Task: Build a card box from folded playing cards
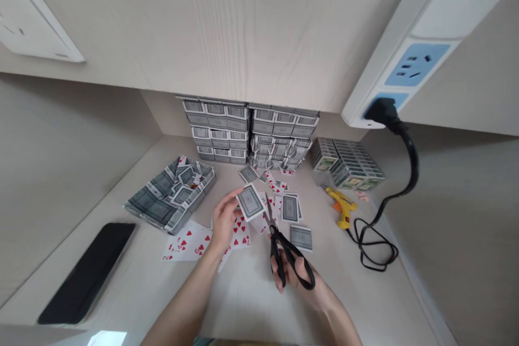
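My left hand point(225, 223) is closed on a playing card point(250, 202), its grey patterned back turned up. In my right hand point(298, 273) is a pair of black-handled scissors point(279, 237), thumb and fingers through the loops. The blades are parted and lie close to the card's right edge; whether they touch it I cannot tell. Beneath my hands lie face-up heart cards point(241, 232), with more heart cards point(186, 241) fanned out to the left. Grey-backed cards point(290, 208) rest right of the scissors, and another small grey-backed pile point(301, 238) sits nearer to me.
An open box made of cards point(162, 200) holds loose pieces at left, behind a black phone point(89, 270). Card-built drawers point(221, 135) stand at the back. On the right are packed card decks point(348, 162), a yellow glue gun point(343, 206) with its cord point(375, 248), and a power strip point(417, 65) overhead.
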### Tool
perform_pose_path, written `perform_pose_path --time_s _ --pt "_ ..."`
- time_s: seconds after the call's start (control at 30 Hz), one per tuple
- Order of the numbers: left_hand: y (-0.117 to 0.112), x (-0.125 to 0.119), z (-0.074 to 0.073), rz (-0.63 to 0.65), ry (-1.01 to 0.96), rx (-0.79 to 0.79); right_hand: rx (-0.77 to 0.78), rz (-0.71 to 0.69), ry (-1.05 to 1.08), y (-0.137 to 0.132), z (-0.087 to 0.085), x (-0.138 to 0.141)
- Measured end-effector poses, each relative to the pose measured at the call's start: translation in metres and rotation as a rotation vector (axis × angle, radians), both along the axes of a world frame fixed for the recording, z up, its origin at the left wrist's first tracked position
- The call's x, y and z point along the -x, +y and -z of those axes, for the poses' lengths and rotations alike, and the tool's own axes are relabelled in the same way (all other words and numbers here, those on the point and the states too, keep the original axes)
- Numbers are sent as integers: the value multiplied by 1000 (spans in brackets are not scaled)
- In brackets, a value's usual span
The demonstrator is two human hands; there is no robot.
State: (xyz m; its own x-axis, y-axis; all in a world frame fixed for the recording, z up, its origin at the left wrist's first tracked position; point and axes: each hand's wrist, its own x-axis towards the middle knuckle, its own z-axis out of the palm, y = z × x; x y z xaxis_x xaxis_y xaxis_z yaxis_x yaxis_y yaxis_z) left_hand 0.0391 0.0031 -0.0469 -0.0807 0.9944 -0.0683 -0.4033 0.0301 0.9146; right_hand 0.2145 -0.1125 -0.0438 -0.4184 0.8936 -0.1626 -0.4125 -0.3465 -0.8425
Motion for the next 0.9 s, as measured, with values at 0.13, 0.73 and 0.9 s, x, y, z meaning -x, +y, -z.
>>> perform_pose_path --time_s 0.13,0.73,0.9 --pt "3 -2 2 -120 99 -64 -7 -21 -7 -2 -5 3" --pt "-9 -11 -3 -31 345 20 -101 47 -199 -1 -13 31" --pt "-11 -11 2 -18 459 5 -98 27 -156 2 -14 37"
